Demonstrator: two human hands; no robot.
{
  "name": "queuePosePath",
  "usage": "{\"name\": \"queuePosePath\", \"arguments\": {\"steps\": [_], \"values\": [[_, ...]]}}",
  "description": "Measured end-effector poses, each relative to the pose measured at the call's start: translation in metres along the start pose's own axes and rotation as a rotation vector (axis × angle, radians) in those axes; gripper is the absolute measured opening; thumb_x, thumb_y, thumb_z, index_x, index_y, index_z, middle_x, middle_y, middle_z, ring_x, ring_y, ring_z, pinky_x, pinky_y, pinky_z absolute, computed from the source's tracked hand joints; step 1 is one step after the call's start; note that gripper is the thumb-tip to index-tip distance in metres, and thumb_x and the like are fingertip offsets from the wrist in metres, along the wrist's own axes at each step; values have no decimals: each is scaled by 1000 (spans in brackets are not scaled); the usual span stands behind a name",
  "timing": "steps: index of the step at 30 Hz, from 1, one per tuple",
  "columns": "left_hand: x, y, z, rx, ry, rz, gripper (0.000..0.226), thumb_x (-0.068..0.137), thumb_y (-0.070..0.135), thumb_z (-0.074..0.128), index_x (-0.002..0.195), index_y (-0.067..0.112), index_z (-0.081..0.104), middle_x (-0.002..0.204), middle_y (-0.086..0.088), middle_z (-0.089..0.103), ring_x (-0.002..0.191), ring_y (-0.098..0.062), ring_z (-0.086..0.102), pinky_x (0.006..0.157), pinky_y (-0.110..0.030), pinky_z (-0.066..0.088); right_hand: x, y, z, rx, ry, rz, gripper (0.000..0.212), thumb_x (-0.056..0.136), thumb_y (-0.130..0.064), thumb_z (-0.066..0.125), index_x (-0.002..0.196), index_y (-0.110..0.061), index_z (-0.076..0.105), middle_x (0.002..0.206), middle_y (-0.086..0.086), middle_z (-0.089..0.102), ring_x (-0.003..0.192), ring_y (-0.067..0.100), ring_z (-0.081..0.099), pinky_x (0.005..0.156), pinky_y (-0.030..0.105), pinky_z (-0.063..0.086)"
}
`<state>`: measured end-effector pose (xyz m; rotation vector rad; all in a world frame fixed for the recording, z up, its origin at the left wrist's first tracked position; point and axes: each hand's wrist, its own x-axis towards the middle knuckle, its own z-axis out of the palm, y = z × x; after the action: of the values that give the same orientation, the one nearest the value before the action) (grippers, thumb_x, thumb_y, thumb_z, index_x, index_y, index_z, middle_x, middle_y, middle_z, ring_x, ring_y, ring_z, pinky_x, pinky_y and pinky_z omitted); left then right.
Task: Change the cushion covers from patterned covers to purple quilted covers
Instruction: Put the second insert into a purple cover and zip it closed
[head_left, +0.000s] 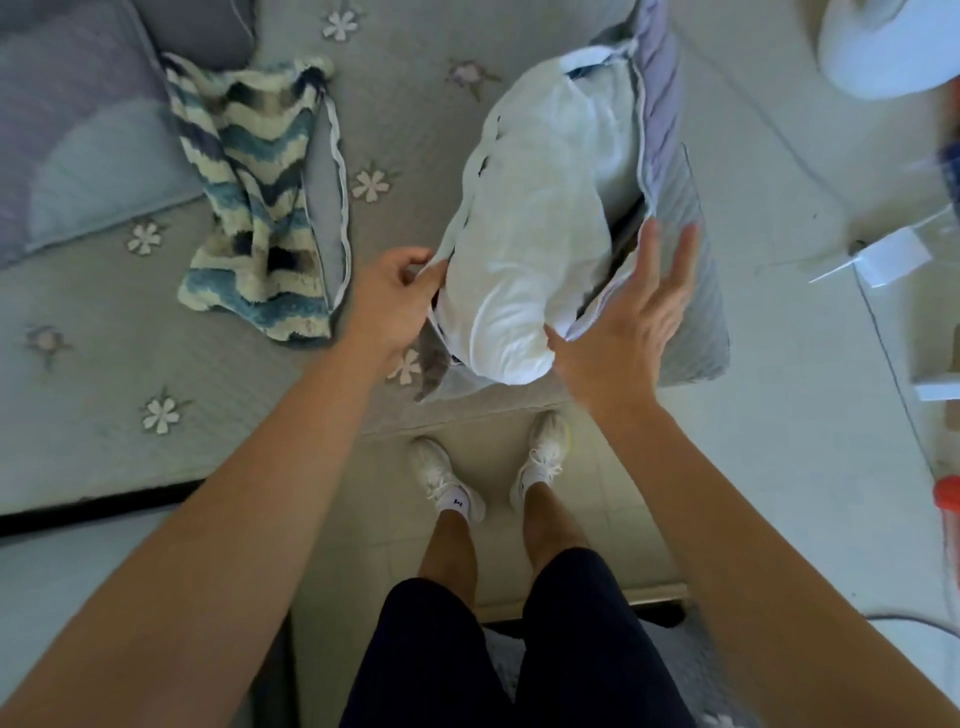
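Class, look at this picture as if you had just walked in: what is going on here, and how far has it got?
A person is fitting a white cushion into a purple cover on a flowered quilt. The left hand pinches the cover's open edge on one side; the right hand, fingers spread, is at the opposite edge. Most of the cushion shows through the opening, not yet covered. The patterned cover lies empty to the left.

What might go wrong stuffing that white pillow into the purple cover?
Only the left hand pinches the edge of the purple cover; the right hand is open, so that side might slip off. The white pillow bulges out and could bunch up inside.
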<state>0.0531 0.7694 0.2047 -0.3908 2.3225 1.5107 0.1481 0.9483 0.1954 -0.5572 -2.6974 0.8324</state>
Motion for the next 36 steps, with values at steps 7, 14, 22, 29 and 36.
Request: {"name": "queuePosePath", "arguments": {"steps": [7, 14, 22, 29, 36], "values": [[-13, -26, 9, -167, 89, -13, 17, 94, 14, 63, 108, 17, 72, 85, -4, 70, 77, -13, 62, 78, -32, 54, 43, -9, -4, -469, -531, -842, 62, 77, -21, 73, 135, -20, 50, 157, 9, 34, 150, 32, 14, 122, 53, 3], [49, -46, -8, 109, 281, 123, 18, 96, 17, 57, 110, 11, 67, 85, -1, 65, 75, -10, 58, 73, -29, 51, 153, -2, 18, -244, -339, 122, 60, 95, -63, 38, 123, -12, 56, 112, 15, 65, 105, 38, 59, 83, 41, 42], [58, -66, -1, 560, 196, 404, 31, 91, 32, 53, 116, 13, 56, 114, -11, 52, 100, -19, 51, 83, -27, 44, 193, -18, 79, -189, -343, 35, 64, 88, -69, 40, 119, -15, 59, 110, 4, 65, 107, 29, 58, 87, 37, 39], [55, -97, -9, 470, 158, 116, 26, 99, 26, 54, 104, 3, 64, 92, -11, 66, 85, -22, 60, 64, -22, 34, 182, -53, 95, -116, -530, -210, 81, 74, -81, 49, 128, -21, 50, 115, -5, 57, 119, 23, 50, 105, 38, 25], [70, -111, -29, 151, 313, -74, 11, 97, 20, 44, 92, 14, 52, 77, 3, 56, 78, -23, 61, 70, -40, 54, 149, -56, 119, -446, -810, -616, 107, 63, -89, 55, 145, -25, 34, 125, 5, 62, 128, 25, 49, 121, 48, 5]]}}
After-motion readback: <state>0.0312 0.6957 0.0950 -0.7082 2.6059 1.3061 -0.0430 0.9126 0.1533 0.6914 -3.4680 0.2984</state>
